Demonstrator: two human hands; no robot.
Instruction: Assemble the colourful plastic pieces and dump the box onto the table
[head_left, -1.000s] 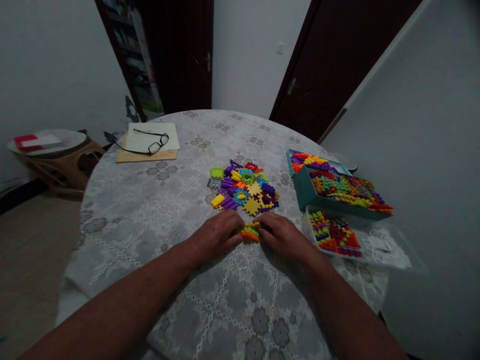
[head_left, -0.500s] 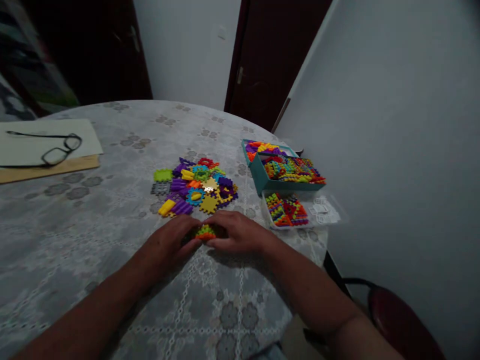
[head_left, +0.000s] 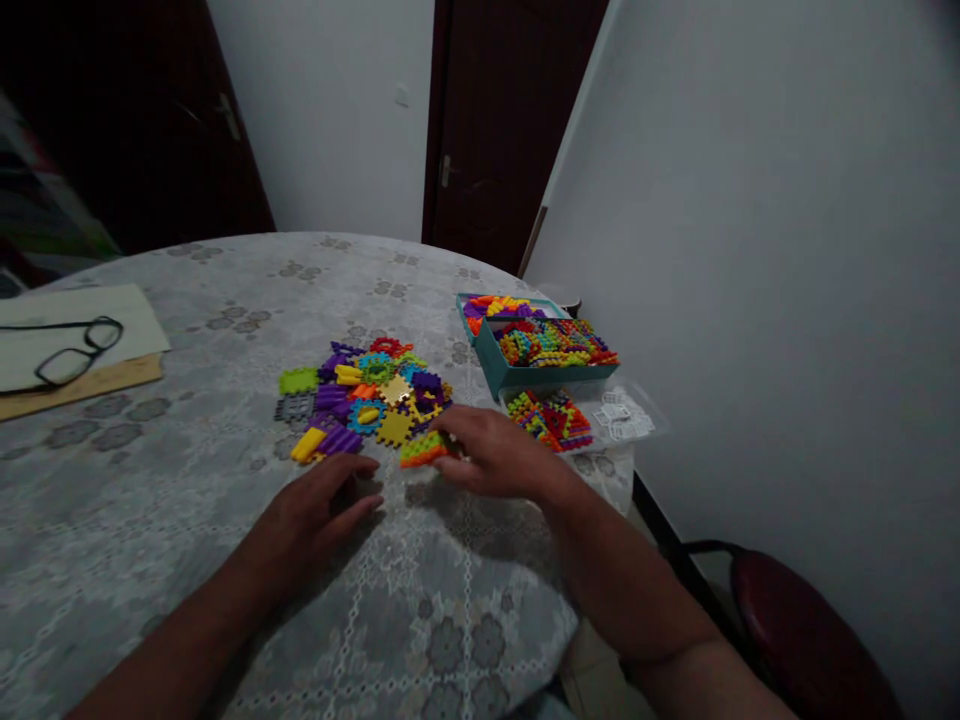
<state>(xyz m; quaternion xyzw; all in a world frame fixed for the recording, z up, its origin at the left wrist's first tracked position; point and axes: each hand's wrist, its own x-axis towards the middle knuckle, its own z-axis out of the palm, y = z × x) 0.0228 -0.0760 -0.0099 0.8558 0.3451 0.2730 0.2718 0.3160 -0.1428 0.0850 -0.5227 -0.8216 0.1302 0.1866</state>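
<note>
My right hand (head_left: 487, 452) grips a small block of green and orange interlocking pieces (head_left: 424, 449) by its right end, just above the tablecloth. To the left, my left hand (head_left: 324, 505) rests low over the cloth with thumb and fingers apart, holding nothing. Beyond both hands lies a loose pile of toy building pieces (head_left: 360, 392), among them gears, purple and yellow tubes and square plates. A yellow gear plate (head_left: 395, 428) sits at the near side of the pile, close to the held block.
On the right stand a teal box (head_left: 555, 372) full of colourful pieces, its lid (head_left: 466, 308) also holding pieces, and a clear plastic tray (head_left: 634, 412) with assembled blocks and white pieces. Eyeglasses (head_left: 69, 362) lie on papers at the left. A dark red stool (head_left: 802, 620) is beside the table.
My left hand has let go of the block and drawn back to the left. My right hand has carried the block slightly to the right. The view has shifted a little.
</note>
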